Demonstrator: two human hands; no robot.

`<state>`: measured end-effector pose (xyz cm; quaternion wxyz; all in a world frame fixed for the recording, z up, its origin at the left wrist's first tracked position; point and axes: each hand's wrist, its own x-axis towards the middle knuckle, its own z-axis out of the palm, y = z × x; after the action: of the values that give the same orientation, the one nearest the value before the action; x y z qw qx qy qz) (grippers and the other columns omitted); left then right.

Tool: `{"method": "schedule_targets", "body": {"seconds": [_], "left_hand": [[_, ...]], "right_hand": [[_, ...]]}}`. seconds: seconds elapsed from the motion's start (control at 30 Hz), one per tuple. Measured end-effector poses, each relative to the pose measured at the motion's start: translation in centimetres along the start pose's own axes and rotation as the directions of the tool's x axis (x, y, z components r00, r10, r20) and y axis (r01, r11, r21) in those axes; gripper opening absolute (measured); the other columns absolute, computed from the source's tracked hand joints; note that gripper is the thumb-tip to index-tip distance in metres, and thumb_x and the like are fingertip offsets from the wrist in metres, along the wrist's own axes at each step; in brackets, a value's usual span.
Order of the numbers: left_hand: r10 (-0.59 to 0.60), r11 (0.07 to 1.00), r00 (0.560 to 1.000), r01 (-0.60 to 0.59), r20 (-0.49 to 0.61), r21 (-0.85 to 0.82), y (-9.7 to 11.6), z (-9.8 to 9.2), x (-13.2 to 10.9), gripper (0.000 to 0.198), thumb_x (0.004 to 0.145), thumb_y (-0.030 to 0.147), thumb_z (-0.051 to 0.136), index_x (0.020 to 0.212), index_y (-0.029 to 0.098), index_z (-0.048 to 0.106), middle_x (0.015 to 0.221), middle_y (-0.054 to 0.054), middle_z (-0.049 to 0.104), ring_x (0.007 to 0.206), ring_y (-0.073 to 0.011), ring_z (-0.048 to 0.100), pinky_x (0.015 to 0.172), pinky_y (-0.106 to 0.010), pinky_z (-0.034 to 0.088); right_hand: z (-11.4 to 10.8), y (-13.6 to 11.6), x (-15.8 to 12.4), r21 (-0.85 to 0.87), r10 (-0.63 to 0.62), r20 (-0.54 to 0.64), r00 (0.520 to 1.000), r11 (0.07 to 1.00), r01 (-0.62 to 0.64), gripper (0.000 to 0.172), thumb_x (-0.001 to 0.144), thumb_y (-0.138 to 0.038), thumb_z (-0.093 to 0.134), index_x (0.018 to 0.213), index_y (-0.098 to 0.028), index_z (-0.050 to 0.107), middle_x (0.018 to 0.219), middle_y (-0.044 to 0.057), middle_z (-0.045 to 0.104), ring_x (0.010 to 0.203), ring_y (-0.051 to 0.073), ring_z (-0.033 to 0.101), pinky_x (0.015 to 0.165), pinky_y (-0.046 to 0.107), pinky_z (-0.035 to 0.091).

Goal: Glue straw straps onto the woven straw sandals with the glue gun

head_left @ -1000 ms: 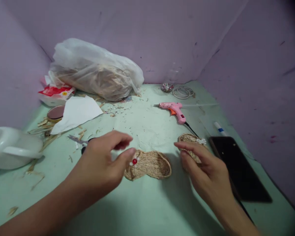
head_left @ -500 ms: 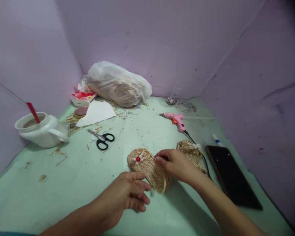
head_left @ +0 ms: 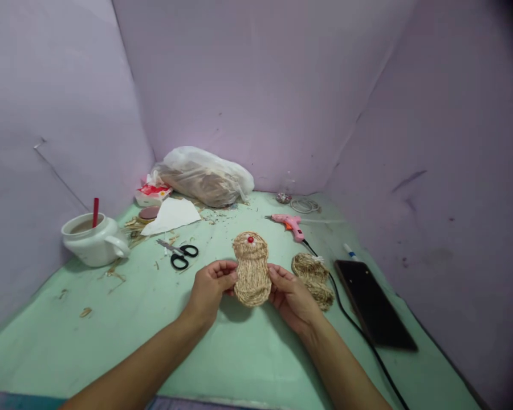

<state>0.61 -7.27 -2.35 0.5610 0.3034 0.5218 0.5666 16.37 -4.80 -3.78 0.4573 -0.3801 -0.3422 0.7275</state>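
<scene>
A woven straw slipper with a red bead and white petals near its far end is held upright-on, a little above the green table. My left hand pinches its left edge between thumb and fingers. On the opposite edge, my right hand grips with thumb and fingers. A second straw slipper with a white decoration lies just right of my right hand. The pink glue gun rests beyond it, its black cord running toward the near right.
Black-handled scissors lie left of centre. Farther left stands a white pot holding a red stick. White paper, a plastic bag and a wire coil are at the back. A dark tablet and a marker lie right.
The slipper has been lifted and turned straighter. My left hand, open beside it before, has closed on its left edge; my right hand holds the right edge. The camera view has shifted.
</scene>
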Motion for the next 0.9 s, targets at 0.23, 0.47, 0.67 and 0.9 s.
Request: {"method": "schedule_targets", "body": {"seconds": [0.23, 0.47, 0.67, 0.9], "left_hand": [[0.046, 0.999, 0.999, -0.046, -0.020, 0.001, -0.6, -0.1, 0.7, 0.028, 0.051, 0.020, 0.070, 0.075, 0.011, 0.058, 0.058, 0.003, 0.056, 0.046, -0.0064, 0.047, 0.041, -0.018, 0.036], [0.126, 0.992, 0.992, -0.125, -0.018, 0.027, -1.4, 0.1, 1.1, 0.037, 0.056, 0.022, 0.069, 0.089, 0.012, 0.055, 0.066, 0.003, 0.055, 0.051, -0.0077, 0.048, 0.042, -0.019, 0.038], [0.174, 0.984, 0.984, -0.173, -0.039, 0.041, -1.6, 0.1, 1.3, 0.039, 0.058, 0.022, 0.069, 0.092, 0.014, 0.051, 0.068, 0.003, 0.055, 0.052, -0.0072, 0.048, 0.044, -0.018, 0.039], [0.192, 0.980, 0.980, -0.190, -0.050, 0.051, -1.6, -0.3, 0.6, 0.040, 0.065, 0.037, 0.067, 0.095, 0.016, 0.050, 0.069, 0.002, 0.057, 0.051, -0.0087, 0.050, 0.045, -0.020, 0.042]], "right_hand": [[0.4, 0.4, 0.1, 0.103, -0.029, -0.017, 0.999, 0.994, 0.030, 0.032, 0.065, -0.034, 0.073, 0.090, -0.017, 0.063, 0.076, 0.003, 0.070, 0.069, 0.016, 0.063, 0.063, 0.027, 0.048], [1.0, 0.1, -0.7, 0.251, 0.027, 0.115, 0.993, 0.966, -0.056, 0.060, 0.056, -0.010, 0.065, 0.114, -0.019, 0.051, 0.091, 0.006, 0.069, 0.078, 0.019, 0.064, 0.066, 0.031, 0.048], [1.2, 0.5, -0.8, 0.129, 0.020, 0.102, 0.995, 0.991, -0.033, 0.073, 0.052, -0.006, 0.070, 0.119, -0.019, 0.045, 0.095, 0.007, 0.067, 0.082, 0.021, 0.064, 0.069, 0.033, 0.048], [1.1, 0.4, -0.9, 0.084, -0.020, 0.031, 0.999, 0.996, 0.017, 0.061, 0.051, -0.011, 0.075, 0.108, -0.019, 0.054, 0.087, 0.005, 0.068, 0.076, 0.020, 0.065, 0.063, 0.030, 0.049]]}}
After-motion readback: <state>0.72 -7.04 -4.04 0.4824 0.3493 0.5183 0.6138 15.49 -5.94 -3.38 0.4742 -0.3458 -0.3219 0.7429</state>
